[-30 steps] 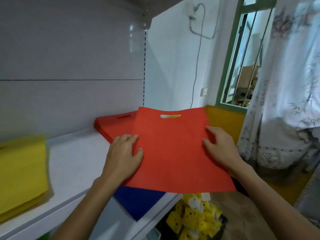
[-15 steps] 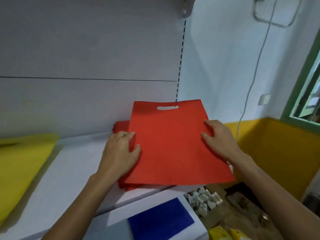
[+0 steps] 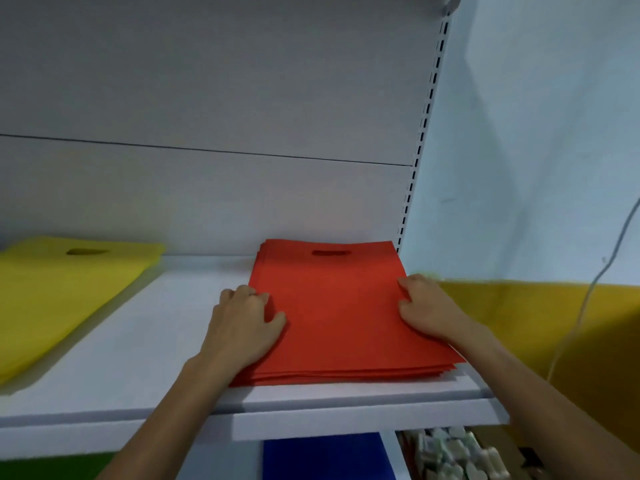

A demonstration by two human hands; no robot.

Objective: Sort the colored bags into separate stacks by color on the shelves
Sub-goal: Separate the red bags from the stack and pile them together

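Left hand (image 3: pixel 246 323): fingers curled at the left edge of the red stack (image 3: pixel 346 374), thumb flat on top, pinching it. Right hand (image 3: pixel 427 311): same hold on the right edge.
Red bag (image 3: pixel 332 289): a second ago carried in the air between both hands, now laid flush as the top sheet of that stack, handle slot to the back, at the right end of the shelf (image 3: pixel 138 341). This bag looks sorted; the hands seem only to square the edges, with release likely next.
Yellow stack (image 3: pixel 62 289): left end of the same shelf, well apart.
Blue bag (image 3: pixel 329 455): on the level below.
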